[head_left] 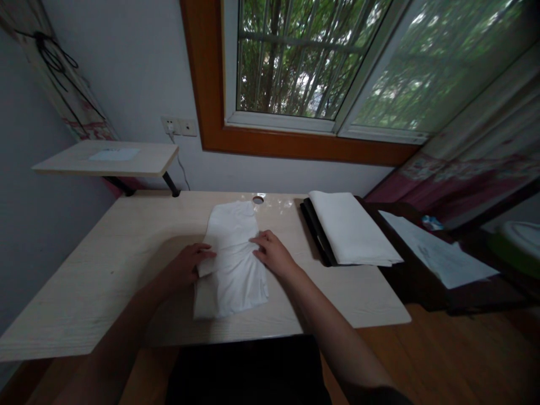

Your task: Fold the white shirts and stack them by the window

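A white cloth [237, 259], folded into a long stack and possibly a garment, lies flat on the pale wooden desk [337, 298]. My left hand [192, 261] is at its left edge, fingers closed on the fabric there. On the opposite edge, the fingers of my right hand [273, 253] pinch the cloth, and creases run from them across its middle. The lower layers show at the bottom left of the stack. Parts of my left fingers are hidden in shadow and behind the fabric.
A white folded sheet [350, 228] rests on a black flat object [314, 233] at the right. A raised shelf [105, 157] stands at the back left. Beside the desk is a dark surface with a paper [434, 250]. A cable hole [258, 200] pierces the desk's back.
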Available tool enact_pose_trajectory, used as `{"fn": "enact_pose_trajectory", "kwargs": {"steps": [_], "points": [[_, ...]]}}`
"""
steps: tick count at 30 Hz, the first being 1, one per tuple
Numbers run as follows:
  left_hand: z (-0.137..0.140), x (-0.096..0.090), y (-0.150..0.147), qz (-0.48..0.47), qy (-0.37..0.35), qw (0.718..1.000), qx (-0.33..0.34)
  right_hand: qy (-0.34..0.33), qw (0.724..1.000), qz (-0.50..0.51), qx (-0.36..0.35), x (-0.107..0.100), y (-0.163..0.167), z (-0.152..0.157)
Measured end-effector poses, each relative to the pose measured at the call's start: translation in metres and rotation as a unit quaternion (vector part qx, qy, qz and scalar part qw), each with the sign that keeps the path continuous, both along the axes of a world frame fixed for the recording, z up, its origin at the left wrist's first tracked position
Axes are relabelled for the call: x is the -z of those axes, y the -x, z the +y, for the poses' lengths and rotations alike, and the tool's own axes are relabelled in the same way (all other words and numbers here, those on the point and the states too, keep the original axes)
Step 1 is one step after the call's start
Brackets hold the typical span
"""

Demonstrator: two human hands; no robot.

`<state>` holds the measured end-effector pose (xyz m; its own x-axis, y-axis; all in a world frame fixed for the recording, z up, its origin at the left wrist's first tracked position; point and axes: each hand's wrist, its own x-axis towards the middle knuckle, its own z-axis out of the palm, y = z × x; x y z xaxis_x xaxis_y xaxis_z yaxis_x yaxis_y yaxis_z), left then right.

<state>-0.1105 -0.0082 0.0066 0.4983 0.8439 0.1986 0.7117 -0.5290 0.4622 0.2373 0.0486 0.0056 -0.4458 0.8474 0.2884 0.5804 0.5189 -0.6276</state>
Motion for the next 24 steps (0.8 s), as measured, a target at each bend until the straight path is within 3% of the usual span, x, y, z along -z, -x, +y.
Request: {"fn": "enact_pose_trajectory", "kwargs": {"steps": [3, 6, 10, 14, 16, 20, 24], "points": [[-0.001, -0.003, 0.004, 0.005, 0.013, 1.0, 0.005, -0.037, 0.999, 0.02, -0.015, 0.002, 0.005, 0.013], [0.002, -0.004, 0.006, -0.01, 0.037, 0.999, -0.024, 0.004, 0.998, 0.058, 0.002, 0.0, 0.012, 0.023], [0.015, -0.004, 0.004, -0.094, 0.079, 0.983, -0.134, 0.106, 0.983, 0.133, 0.072, 0.001, 0.025, 0.037], [0.03, -0.002, -0.003, -0.176, 0.125, 0.933, -0.287, 0.127, 0.967, 0.163, 0.146, 0.007, 0.034, 0.047], [0.034, 0.001, -0.007, -0.214, 0.144, 0.911, -0.321, 0.128, 0.964, 0.153, 0.176, 0.009, 0.035, 0.05], [0.036, 0.007, -0.012, -0.28, 0.175, 0.9, -0.286, 0.14, 0.965, 0.126, 0.185, 0.011, 0.032, 0.048], [0.034, 0.002, -0.016, -0.226, 0.156, 0.939, -0.204, 0.159, 0.969, 0.106, 0.157, 0.011, 0.029, 0.046]]}}
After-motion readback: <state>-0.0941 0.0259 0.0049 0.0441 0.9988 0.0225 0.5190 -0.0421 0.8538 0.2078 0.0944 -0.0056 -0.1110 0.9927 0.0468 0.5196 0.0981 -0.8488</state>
